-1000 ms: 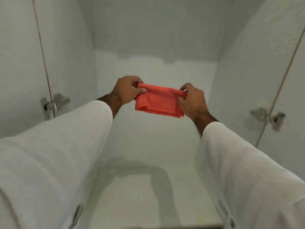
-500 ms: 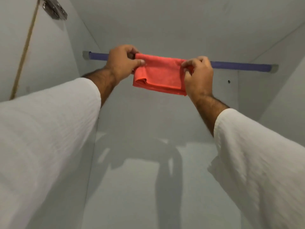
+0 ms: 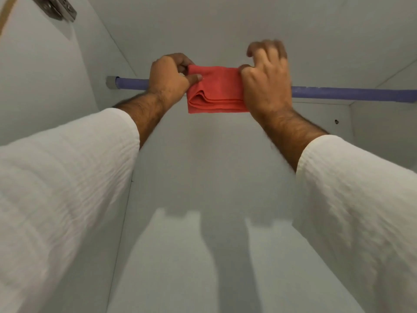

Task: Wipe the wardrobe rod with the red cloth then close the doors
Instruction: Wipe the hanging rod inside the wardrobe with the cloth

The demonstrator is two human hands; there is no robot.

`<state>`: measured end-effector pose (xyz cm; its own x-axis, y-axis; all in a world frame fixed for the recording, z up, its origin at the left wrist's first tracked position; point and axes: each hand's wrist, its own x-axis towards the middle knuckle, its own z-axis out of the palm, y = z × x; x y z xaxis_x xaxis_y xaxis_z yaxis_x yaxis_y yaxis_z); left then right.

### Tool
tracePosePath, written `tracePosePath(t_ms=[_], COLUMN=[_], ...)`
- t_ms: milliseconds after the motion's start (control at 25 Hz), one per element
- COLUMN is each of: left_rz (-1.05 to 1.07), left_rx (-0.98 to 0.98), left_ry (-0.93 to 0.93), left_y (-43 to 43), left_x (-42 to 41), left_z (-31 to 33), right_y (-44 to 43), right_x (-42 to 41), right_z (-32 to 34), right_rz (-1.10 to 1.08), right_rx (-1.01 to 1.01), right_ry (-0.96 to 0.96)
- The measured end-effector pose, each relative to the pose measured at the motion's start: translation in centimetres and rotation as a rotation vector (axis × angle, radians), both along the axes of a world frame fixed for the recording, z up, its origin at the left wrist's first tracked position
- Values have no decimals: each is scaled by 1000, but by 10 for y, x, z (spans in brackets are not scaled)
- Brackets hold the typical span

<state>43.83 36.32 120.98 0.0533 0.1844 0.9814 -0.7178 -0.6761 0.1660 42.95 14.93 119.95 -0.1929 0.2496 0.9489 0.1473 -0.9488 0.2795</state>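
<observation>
A folded red cloth (image 3: pixel 216 89) was held against the purple wardrobe rod (image 3: pixel 352 94). It was pinched at nine o'clock by the left hand (image 3: pixel 169 77) and at three o'clock by the right hand (image 3: pixel 267 80).

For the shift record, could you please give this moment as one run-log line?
stage: cloth raised to rod | red cloth: folded, in front of purple rod | left hand: gripping cloth | right hand: gripping cloth

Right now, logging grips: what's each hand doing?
Left hand: closed on the red cloth.
Right hand: pinching the cloth's other end, some fingers lifted.
</observation>
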Motion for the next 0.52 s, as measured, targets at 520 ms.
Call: tracePosePath(t_ms=[520], left_rz=[692], left_rx=[232], left_ry=[-8], left_y=[97], left_x=[28], left_z=[-36], right_y=[83], right_x=[44], right_z=[-19], right_rz=[-102], right_rx=[-68], right_ry=[31])
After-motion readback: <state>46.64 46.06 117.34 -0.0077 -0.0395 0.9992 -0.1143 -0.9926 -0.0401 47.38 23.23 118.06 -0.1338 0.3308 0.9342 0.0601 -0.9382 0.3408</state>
